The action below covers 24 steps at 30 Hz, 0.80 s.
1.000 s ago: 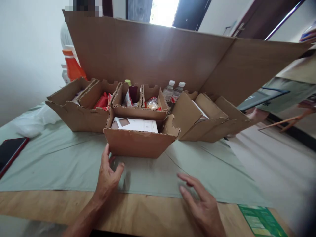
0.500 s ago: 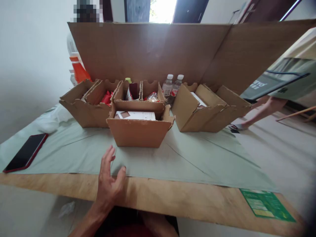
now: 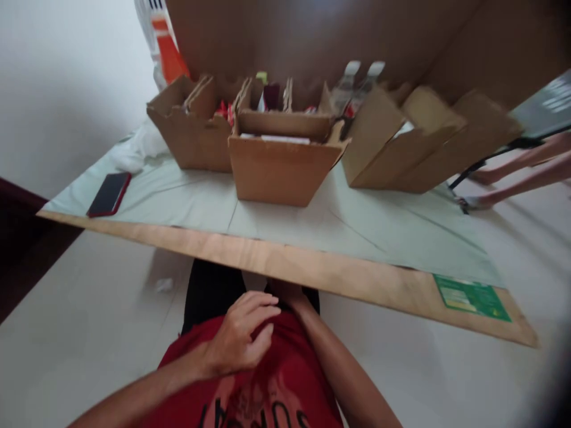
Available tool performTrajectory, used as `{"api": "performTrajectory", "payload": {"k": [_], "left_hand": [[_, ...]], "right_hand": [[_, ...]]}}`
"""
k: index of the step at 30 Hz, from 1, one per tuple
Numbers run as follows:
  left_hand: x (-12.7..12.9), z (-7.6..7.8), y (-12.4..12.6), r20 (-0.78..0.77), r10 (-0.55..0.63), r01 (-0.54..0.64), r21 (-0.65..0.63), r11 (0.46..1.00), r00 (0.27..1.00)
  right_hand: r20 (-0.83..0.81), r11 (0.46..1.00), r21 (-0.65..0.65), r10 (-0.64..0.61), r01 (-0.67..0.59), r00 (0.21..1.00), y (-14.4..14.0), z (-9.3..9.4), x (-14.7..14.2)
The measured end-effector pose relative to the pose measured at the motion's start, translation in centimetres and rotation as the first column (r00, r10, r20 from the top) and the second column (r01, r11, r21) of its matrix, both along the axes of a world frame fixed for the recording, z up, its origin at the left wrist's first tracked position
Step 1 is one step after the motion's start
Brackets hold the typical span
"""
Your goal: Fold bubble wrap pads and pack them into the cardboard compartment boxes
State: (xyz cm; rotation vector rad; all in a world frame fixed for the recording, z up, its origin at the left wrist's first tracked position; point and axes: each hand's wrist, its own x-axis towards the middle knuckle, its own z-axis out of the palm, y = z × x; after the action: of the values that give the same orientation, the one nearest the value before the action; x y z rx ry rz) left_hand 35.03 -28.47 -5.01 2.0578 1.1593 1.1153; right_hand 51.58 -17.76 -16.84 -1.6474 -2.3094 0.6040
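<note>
My left hand (image 3: 247, 330) is held over the red shirt (image 3: 285, 356) at my lap, its fingers loosely stretched and nothing in it. My right hand (image 3: 285, 291) rests low between my legs, shadowed by the table edge, and its fingers are hidden. Beyond both hands, a small cardboard box (image 3: 276, 172) stands at the front of the table; a white item shows just inside its top. Behind and to the left is a divided cardboard box (image 3: 200, 142) with something red in it. More slanted cardboard boxes (image 3: 397, 154) stand to the right.
A phone (image 3: 109, 194) lies on the pale green cloth (image 3: 191, 202) near white plastic (image 3: 140, 145). Two clear bottles (image 3: 348, 86) and an orange bottle (image 3: 169, 53) stand behind the boxes, before a tall cardboard panel (image 3: 289, 35). Another person's legs (image 3: 526, 175) show at right.
My view has tilted down, so the boxes sit higher in it. My left hand has drawn back from the table edge to my lap. More of my right arm shows.
</note>
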Motion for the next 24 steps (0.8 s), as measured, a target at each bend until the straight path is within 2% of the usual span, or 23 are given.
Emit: {"api": "performTrajectory", "payload": {"k": [2, 5, 7, 8, 12, 24], "left_hand": [[-0.4, 0.6, -0.8, -0.033, -0.11, 0.103, -0.16, 0.982, 0.993], [-1.0, 1.1, -1.7, -0.113, -0.314, 0.241, -0.419, 0.875, 0.943], [-1.2, 1.3, -2.1, -0.158, -0.391, 0.259, -0.524, 0.812, 0.907], [-1.2, 1.4, -2.2, -0.173, -0.403, 0.25, -0.551, 0.796, 0.899], [-1.4, 1.5, -2.4, -0.198, -0.392, 0.219, -0.572, 0.79, 0.898], [-1.9, 2.0, -2.2, -0.16, -0.426, 0.274, -0.561, 0.781, 0.89]], "right_hand": [[0.089, 0.998, -0.064, -0.005, 0.011, 0.996, 0.3, -0.9, -0.5], [0.182, 0.993, -0.112, -0.006, 0.027, 0.983, 0.3, -1.7, -1.0], [0.235, 0.992, -0.119, -0.01, 0.039, 0.972, 0.1, -1.8, -1.0], [0.256, 0.992, -0.117, -0.013, 0.044, 0.967, -0.1, -1.7, -0.9], [0.314, 0.993, -0.104, -0.018, 0.053, 0.949, -0.6, -1.4, -0.7], [0.396, 0.995, -0.102, 0.02, 0.022, 0.918, -0.1, -0.6, -2.2]]}}
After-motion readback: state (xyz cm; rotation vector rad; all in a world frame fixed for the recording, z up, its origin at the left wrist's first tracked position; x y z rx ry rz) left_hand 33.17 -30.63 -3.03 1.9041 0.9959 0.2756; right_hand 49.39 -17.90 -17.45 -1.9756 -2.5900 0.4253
